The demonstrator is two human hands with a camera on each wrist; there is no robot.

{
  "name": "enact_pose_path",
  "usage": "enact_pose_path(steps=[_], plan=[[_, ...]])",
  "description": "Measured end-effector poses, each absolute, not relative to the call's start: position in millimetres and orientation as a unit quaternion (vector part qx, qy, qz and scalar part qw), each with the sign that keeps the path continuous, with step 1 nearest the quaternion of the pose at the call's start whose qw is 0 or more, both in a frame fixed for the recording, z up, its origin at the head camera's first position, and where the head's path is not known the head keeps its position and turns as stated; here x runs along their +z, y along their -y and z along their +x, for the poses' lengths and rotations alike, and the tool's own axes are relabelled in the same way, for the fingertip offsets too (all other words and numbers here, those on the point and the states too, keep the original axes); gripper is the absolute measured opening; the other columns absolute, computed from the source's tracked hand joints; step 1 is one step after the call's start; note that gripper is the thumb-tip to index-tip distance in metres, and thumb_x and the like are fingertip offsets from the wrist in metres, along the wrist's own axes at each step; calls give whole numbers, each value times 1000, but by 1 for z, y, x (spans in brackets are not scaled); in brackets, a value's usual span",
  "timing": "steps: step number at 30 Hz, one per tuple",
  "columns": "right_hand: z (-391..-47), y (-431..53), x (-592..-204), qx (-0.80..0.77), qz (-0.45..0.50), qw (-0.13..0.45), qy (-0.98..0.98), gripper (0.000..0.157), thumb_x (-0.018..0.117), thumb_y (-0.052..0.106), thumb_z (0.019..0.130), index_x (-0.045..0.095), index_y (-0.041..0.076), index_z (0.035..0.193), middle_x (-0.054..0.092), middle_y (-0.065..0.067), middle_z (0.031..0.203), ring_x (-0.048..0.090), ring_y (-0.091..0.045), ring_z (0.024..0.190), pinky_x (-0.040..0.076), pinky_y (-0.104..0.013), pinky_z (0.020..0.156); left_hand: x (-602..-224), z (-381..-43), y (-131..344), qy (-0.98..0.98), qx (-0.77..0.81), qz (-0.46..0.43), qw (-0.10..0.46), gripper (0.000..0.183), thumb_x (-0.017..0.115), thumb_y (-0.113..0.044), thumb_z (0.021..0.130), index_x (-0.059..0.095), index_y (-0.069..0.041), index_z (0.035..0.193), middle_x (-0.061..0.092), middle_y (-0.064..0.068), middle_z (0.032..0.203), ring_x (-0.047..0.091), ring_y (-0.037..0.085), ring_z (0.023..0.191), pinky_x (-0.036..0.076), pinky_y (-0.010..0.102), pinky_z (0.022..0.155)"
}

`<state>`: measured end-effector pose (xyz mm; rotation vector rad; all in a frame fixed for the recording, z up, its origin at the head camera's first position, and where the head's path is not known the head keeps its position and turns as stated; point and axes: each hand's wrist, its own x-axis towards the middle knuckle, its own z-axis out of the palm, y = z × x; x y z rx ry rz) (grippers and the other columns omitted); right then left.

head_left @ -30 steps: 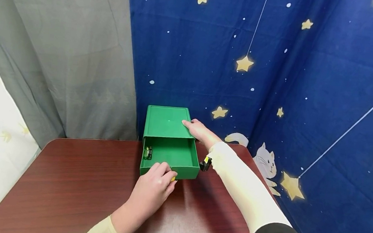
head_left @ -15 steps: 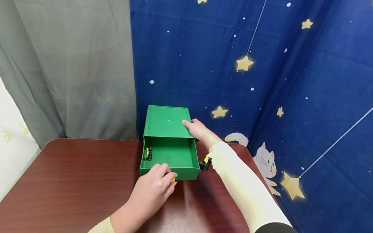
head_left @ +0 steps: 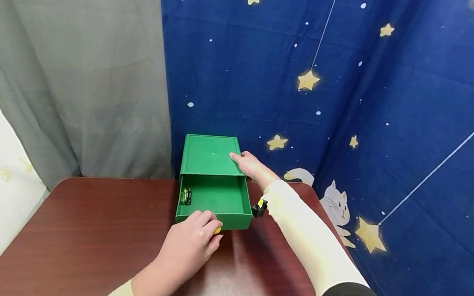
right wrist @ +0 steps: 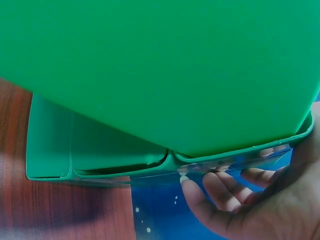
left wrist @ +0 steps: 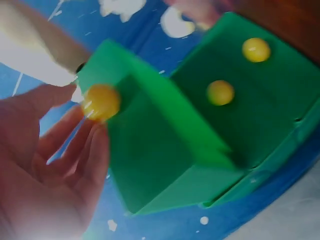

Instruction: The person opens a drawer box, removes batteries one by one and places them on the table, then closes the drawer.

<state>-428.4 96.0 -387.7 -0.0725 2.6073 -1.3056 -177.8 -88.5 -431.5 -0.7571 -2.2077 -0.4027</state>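
A green drawer unit (head_left: 211, 155) stands at the table's back, its top drawer (head_left: 219, 202) pulled out. Two small batteries (head_left: 186, 196) lie along the drawer's left wall. My left hand (head_left: 189, 241) is at the drawer's yellow knob (left wrist: 101, 102). In the left wrist view its fingers touch the knob's lower edge, and the thumb stands slightly apart from it. My right hand (head_left: 254, 166) rests on the unit's right side, thumb over the top edge. The right wrist view shows its fingers (right wrist: 220, 192) loosely bent by the side wall.
Two more yellow knobs, an upper knob (left wrist: 256, 50) and a lower knob (left wrist: 220, 92), sit on the unit's front below the drawer. The brown table (head_left: 99, 239) extends to both sides. A blue starry curtain (head_left: 244, 72) and a grey curtain (head_left: 97, 82) hang behind.
The left thumb has dropped slightly from the knob and the left wrist has shifted a little left. The drawer and right hand stay in place; the head view has turned slightly.
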Motion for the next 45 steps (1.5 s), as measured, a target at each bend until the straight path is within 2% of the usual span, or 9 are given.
enact_pose_path(steps=[6,11,15,21,32,35,38,41,45], plan=[[-428,-95,-385,-443,-29,109,-889,68,54,56,113,49,4,157,59,-20,148,62,-33,129,55,-52,108,-393,-173,100,900,-185,-295,263,20,95,-28,88,81,-21,101,71,-10,99,66,9,87,61,31,70],[-428,-95,-386,-439,-34,109,-891,71,54,57,113,48,4,159,59,-20,150,62,-33,129,55,-51,108,-364,-193,117,899,-189,-352,181,20,91,-28,93,80,-21,107,71,-9,103,68,9,93,62,36,83],[-428,-96,-388,-437,-33,110,-892,73,53,58,114,46,4,161,58,-20,152,61,-32,131,53,-50,110,-349,-213,128,895,-167,-397,119,20,90,-28,95,80,-21,111,70,-10,105,67,8,92,61,34,84],[-428,-95,-388,-444,-28,117,-888,70,53,58,113,48,5,158,61,-18,145,64,-31,125,56,-49,105,-323,-240,136,893,-140,-424,61,23,87,-24,97,80,-16,117,74,-3,113,72,17,98,61,38,89],[-425,-98,-384,-440,-29,121,-889,70,52,58,114,47,4,159,60,-19,144,62,-31,125,53,-48,107,-295,-296,119,918,-5,-381,-111,38,83,-24,101,74,-5,132,75,11,127,70,26,115,57,47,105],[-426,-99,-384,-440,-30,123,-889,70,52,58,114,47,5,159,60,-19,146,61,-32,126,52,-49,108,-296,-302,111,921,46,-360,-144,43,83,-27,101,72,-4,136,74,10,131,69,24,114,57,45,104],[-428,-99,-385,-434,-35,121,-892,71,51,58,114,46,4,160,58,-20,150,60,-32,131,51,-49,111,-300,-301,102,925,83,-327,-175,43,82,-27,102,71,-4,137,74,6,122,67,20,102,58,40,96],[-429,-99,-387,-430,-38,120,-894,74,51,59,114,45,4,162,56,-20,155,58,-32,135,49,-49,114,-301,-299,97,927,107,-306,-188,36,83,-24,100,72,-5,129,70,1,105,63,18,89,56,36,86],[-428,-100,-388,-435,-39,114,-892,73,52,58,114,45,3,162,57,-21,154,58,-33,135,49,-49,114,-302,-299,93,930,132,-292,-181,19,84,-22,99,70,-10,103,61,0,87,56,18,78,49,33,75]])
